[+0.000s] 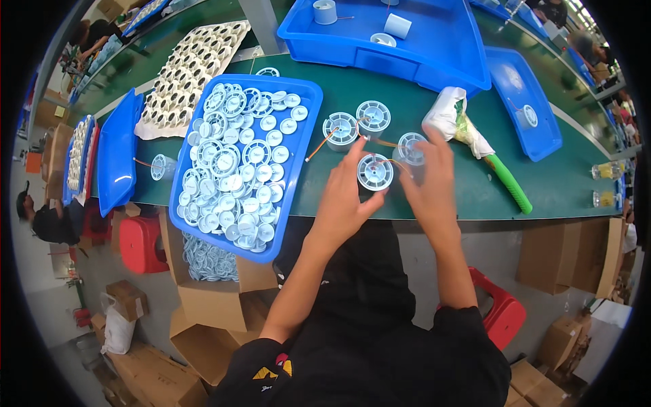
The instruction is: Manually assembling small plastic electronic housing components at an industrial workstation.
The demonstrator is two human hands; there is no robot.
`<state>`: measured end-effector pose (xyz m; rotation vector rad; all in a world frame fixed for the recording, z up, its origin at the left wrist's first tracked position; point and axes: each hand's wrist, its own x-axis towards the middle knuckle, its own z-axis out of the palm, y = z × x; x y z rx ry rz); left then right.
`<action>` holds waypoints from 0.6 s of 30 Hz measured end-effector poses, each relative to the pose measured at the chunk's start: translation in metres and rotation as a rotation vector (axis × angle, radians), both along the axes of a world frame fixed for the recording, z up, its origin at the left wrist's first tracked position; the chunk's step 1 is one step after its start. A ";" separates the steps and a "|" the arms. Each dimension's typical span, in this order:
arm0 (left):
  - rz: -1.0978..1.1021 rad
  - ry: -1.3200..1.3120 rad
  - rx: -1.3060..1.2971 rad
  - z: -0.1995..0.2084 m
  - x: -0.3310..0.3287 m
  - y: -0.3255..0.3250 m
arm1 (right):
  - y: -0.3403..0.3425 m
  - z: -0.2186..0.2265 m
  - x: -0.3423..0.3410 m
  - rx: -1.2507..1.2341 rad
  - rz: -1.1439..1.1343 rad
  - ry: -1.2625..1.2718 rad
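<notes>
Several light-blue plastic cylinders with spoked round tops and thin wires stand close together on the green table. My left hand [344, 193] is closed around the left side of the nearest light-blue cylinder [375, 173], thumb in front and index finger behind. My right hand [434, 186] curves around another light-blue cylinder [411, 144] on the right, slightly blurred. Orange and red wires run between the two hands. Just behind stand a left cylinder [340, 127] with a trailing wire [317, 148] and a far cylinder [373, 117]. Contact under my right fingers is partly hidden.
Left of my hands, a blue tray [310, 129] holds many light-blue discs and spoked rings. Behind it lies a moulded pulp tray [196, 68] of parts. A large blue bin [434, 57] stands at the back. A green-handled tool [507, 182] with a wrapped head lies right.
</notes>
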<state>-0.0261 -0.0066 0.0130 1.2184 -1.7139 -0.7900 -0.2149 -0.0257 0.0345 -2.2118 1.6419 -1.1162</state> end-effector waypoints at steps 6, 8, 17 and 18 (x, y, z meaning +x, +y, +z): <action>-0.021 0.149 0.021 -0.001 -0.002 0.003 | 0.024 0.033 0.022 0.046 0.140 -0.106; -0.017 0.133 0.028 -0.004 0.002 0.007 | 0.024 0.040 0.025 0.069 0.109 0.022; 0.039 0.052 -0.002 0.000 0.015 0.014 | 0.016 0.033 0.016 0.118 0.193 0.168; 0.043 0.047 -0.009 0.001 0.017 0.015 | 0.011 0.035 0.016 0.110 0.221 0.176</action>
